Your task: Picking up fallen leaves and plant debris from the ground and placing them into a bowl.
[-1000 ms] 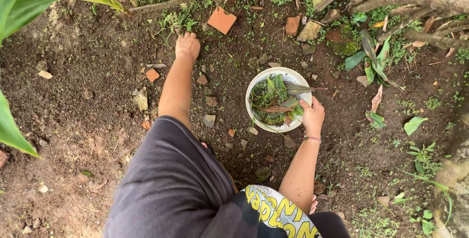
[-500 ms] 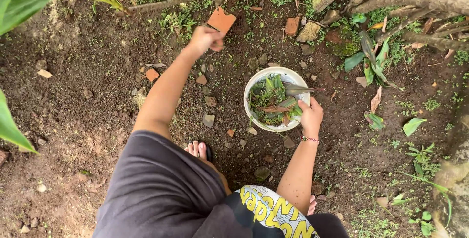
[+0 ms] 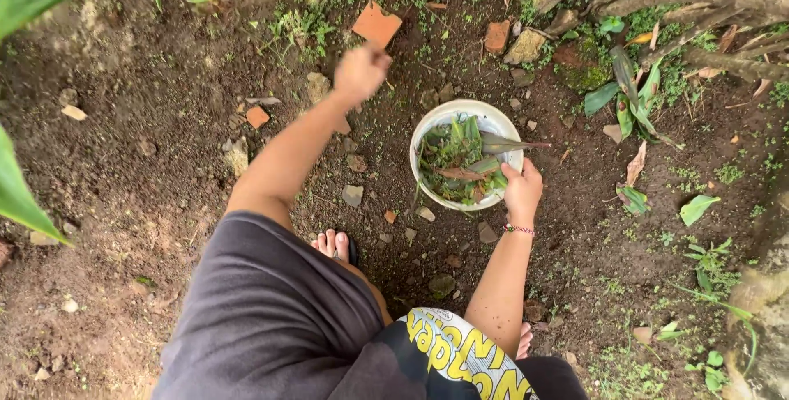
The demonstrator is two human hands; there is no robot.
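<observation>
White bucket [image 3: 427, 133] rim grasped by right hand [image 3: 522, 190] fingers, left hand [image 3: 360, 71] blurred, seemingly clenched

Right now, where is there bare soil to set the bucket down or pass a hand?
Open soil lies left of the left hand, between the orange shard and the big leaf. Another bare strip sits right of the white bucket, before the fallen leaves. It is crowded above the bucket: brick pieces, stones and roots. The right hand grips the rim.
</observation>
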